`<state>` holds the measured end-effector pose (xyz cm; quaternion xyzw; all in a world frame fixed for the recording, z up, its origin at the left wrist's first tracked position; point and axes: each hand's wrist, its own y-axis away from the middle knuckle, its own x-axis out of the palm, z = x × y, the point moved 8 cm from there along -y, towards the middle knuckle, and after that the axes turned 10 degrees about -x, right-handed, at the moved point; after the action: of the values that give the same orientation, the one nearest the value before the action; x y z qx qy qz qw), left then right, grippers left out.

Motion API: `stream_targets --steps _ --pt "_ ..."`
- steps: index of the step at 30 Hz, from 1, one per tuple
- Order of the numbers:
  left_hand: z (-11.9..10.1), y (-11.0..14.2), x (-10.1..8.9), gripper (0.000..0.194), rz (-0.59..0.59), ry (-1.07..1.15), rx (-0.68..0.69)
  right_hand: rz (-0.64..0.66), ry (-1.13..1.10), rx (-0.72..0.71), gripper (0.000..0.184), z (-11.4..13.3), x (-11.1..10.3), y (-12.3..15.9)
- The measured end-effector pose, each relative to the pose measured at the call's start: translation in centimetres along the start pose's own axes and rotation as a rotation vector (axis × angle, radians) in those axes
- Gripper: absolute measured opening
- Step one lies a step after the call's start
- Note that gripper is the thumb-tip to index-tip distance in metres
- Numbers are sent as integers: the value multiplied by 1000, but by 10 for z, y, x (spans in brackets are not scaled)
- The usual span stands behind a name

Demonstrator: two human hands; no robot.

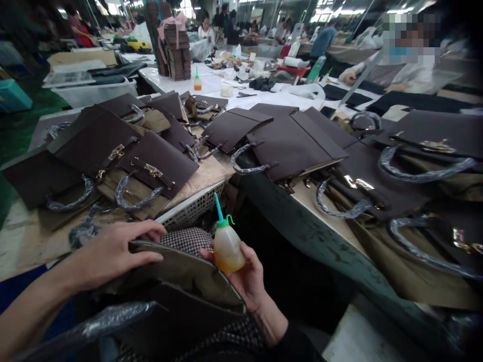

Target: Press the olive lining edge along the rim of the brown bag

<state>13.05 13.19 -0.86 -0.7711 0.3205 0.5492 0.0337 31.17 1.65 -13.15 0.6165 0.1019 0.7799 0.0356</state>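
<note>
A dark brown handbag (177, 314) lies across my lap with its mouth open, showing an olive-brown lining. My left hand (113, 254) is closed on the bag's upper rim, thumb on the near side and fingers over the far side. A plastic-wrapped handle (109, 322) sticks out at the bag's lower left. Just beyond the bag's right end, my right hand (251, 276) grips a squeeze bottle (228, 246) upright. The bottle holds some amber liquid and has a green collar and a long, thin teal nozzle pointing up.
Dark brown bags (158, 161) with wrapped handles cover the left table; more bags (298, 136) lie on the right one. A white plastic basket (192, 208) sits under the left table's edge. Behind stand another bottle (197, 83) and stacked brown pieces (177, 53). Several people work farther back.
</note>
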Motion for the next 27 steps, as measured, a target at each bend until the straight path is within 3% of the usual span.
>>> stream_targets --steps 2,4,6,9,14,17,21,24,27 --pt "-14 21 -6 61 -343 -61 76 -34 -53 -9 54 -5 3 4" --pt "-32 49 -3 60 -644 -188 141 -61 -91 -1 54 -10 5 8" --pt "-45 68 5 60 -783 -273 148 -51 -104 48 59 -18 6 13" --pt "-54 83 14 56 -766 -153 223 -26 -123 95 61 -26 5 19" --pt "-69 100 31 30 -501 -25 463 -24 -167 103 61 -31 3 24" --pt "-99 119 49 16 -372 -49 724 -43 -167 110 60 -37 4 26" --pt "-138 124 79 27 -313 -160 908 -77 -178 65 56 -45 8 27" --pt "-144 117 86 28 -444 -198 823 -85 -153 64 52 -51 11 28" --pt "-116 115 69 25 -659 -201 459 -112 -118 62 51 -53 9 29"
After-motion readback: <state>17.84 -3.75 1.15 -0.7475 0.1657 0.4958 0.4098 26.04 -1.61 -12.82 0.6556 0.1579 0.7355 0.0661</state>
